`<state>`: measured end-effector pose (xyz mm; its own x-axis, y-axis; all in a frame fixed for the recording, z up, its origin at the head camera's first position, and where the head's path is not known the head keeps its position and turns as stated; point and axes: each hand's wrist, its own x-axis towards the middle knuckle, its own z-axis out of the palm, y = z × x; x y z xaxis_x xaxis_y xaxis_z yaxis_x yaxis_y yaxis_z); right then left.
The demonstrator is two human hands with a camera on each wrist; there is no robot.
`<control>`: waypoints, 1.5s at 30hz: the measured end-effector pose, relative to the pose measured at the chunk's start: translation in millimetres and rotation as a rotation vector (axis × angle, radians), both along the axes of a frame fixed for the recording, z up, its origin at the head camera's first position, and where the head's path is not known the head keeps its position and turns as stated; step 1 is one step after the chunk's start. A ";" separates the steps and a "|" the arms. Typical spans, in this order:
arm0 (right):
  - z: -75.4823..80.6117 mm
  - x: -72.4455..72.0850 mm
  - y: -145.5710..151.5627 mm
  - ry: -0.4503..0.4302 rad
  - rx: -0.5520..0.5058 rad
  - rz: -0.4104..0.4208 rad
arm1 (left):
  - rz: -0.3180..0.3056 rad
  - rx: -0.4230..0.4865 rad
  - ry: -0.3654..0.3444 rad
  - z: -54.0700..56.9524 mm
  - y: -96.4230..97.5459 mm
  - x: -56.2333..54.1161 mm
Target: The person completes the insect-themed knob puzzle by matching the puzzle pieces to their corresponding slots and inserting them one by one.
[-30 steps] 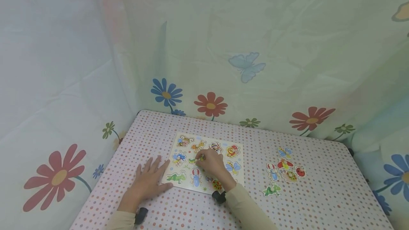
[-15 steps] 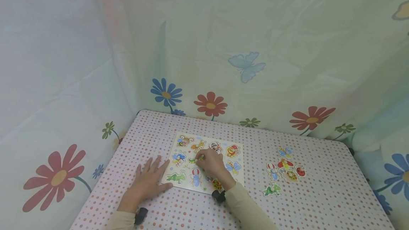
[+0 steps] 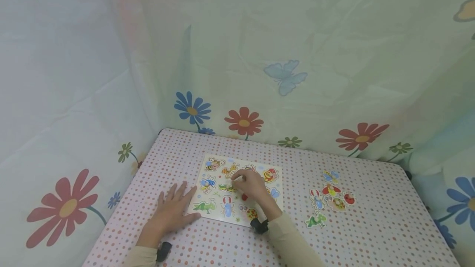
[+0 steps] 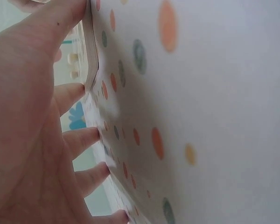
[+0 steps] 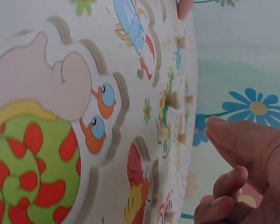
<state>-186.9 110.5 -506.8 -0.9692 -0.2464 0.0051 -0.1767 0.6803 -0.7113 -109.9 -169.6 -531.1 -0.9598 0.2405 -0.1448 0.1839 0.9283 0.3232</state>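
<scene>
A wooden insect puzzle board (image 3: 219, 214) lies on the dotted table. My left hand (image 3: 172, 209) is spread flat at its left edge; in the left wrist view the thumb touches the board's edge and several fingertips (image 4: 100, 170) rest on the tablecloth. The caterpillar piece (image 3: 224, 187) sits in the middle row, its small knob (image 5: 171, 100) standing up in the right wrist view. Just over it is my right hand (image 3: 250, 185), fingers loosely bent, nothing between thumb and forefinger. The snail recess (image 5: 37, 154) and the stag beetle recess (image 5: 133, 32) show cut edges on the board.
To the right of the board lie several loose insect pieces: a stag beetle (image 3: 316, 200), a grasshopper (image 3: 316, 220), a snail (image 3: 337, 204), a ladybug (image 3: 349, 198), a red-winged bug (image 3: 331, 190) and a blue-winged insect (image 3: 331, 176). Flowered curtain (image 3: 297, 106) stands behind the table.
My right hand has let go of the caterpillar piece and moved slightly up and to the right, uncovering more of it. My left hand has stayed in place.
</scene>
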 end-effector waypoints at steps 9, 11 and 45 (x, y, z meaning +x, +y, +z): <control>2.7 4.9 14.6 -0.016 -0.010 -0.054 | 0.001 0.012 0.001 -0.1 -0.6 0.6; 3.6 7.1 18.7 -0.017 0.003 -0.072 | 0.001 0.012 -0.001 -0.7 -0.9 0.5; 10.4 25.6 129.6 0.040 0.030 -0.286 | -0.006 -0.006 0.006 -5.4 -2.4 -1.4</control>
